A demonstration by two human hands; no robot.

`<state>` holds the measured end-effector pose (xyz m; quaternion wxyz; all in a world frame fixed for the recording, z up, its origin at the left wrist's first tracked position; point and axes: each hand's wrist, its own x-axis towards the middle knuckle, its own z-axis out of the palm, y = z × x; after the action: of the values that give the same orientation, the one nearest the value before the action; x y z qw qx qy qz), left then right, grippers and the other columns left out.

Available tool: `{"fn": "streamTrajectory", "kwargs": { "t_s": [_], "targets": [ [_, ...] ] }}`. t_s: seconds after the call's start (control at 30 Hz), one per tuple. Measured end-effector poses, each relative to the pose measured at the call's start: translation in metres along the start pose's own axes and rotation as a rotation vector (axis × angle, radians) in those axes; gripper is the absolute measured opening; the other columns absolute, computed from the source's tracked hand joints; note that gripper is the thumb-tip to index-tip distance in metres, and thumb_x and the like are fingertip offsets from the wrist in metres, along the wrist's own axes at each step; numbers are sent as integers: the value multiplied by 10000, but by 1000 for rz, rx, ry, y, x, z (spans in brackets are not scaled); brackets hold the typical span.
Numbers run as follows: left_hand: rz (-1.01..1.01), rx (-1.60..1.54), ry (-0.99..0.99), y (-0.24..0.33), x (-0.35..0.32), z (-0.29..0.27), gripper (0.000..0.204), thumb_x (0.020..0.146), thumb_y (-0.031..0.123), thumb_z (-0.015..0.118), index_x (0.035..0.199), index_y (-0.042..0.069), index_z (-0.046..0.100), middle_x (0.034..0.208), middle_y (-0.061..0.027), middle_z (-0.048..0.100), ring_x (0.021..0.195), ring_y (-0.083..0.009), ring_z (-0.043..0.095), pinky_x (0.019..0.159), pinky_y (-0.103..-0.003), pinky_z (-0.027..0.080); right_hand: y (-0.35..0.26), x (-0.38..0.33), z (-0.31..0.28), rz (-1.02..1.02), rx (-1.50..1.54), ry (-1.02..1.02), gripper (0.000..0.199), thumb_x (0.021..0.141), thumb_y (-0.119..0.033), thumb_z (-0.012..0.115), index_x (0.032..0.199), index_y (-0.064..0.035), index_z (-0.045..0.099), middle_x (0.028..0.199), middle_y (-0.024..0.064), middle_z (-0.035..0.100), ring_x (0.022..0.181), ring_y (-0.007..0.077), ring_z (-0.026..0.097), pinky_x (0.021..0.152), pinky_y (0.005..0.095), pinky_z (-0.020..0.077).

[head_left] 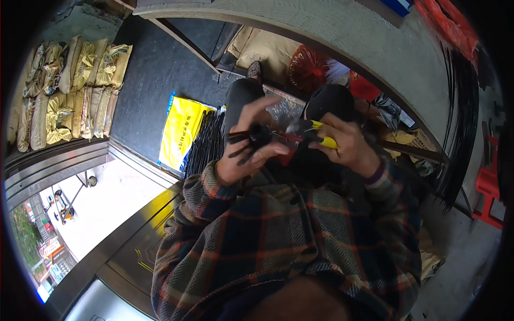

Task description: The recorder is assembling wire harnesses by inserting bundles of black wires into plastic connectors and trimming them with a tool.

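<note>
Above my lap, my left hand [247, 155] is wrapped round a bundle of thin black rods [261, 135], seen nearly end-on. Some motion blur softens its fingers. Yellow-handled pliers [327, 142] are gripped in my right hand [350, 144], their dark jaws pointing toward the left hand. A thin red strip [292, 137] shows between the two hands; which one holds it I cannot tell. Close by my left forearm, many more black rods [203, 144] lie partly on a yellow plastic bag [179, 128].
A grey bench [300, 24] runs along the front and right, with long black rods [459, 123] and red plastic [447, 21] on it. Under it sits a red bag [308, 69]. Brown sacks [69, 101] are stacked far left. A red stool [487, 182] stands right.
</note>
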<state>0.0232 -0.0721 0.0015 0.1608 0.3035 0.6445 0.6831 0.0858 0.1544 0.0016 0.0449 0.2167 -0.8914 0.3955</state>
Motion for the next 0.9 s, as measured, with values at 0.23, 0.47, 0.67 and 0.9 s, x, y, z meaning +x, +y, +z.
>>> {"fn": "streamTrajectory", "kwargs": {
  "t_s": [0.23,0.47,0.67,0.9],
  "targets": [
    [-101,135,53,13,3,-11,793,725,-45,571,1355,70,104,897,-97,531,832,-157,538,743,-264,428,-9,44,-18,-251,-717,237,259,768,-174,604,1016,-98,607,1129,66,503,1036,192,497,895,389,374],
    [-225,10,60,20,4,-12,848,784,-54,520,1371,67,-79,865,-118,591,827,-174,598,767,-282,453,-7,59,-14,-443,-1405,368,404,863,-365,434,1254,-261,432,1299,-113,329,1233,49,280,1077,452,123],
    [-163,167,36,11,-3,-21,808,795,-33,527,1379,46,-26,766,-64,582,703,-94,551,652,-210,425,-12,42,12,-282,-988,378,386,843,-320,513,1209,-207,467,1297,-67,349,1221,88,321,1062,489,117],
    [-221,147,109,15,5,-17,827,770,15,612,1377,32,52,738,-48,572,674,-78,536,615,-189,407,-15,28,14,-171,-577,265,271,787,-186,592,1036,-92,545,1071,41,493,944,185,508,849,379,388]
  ]
}}
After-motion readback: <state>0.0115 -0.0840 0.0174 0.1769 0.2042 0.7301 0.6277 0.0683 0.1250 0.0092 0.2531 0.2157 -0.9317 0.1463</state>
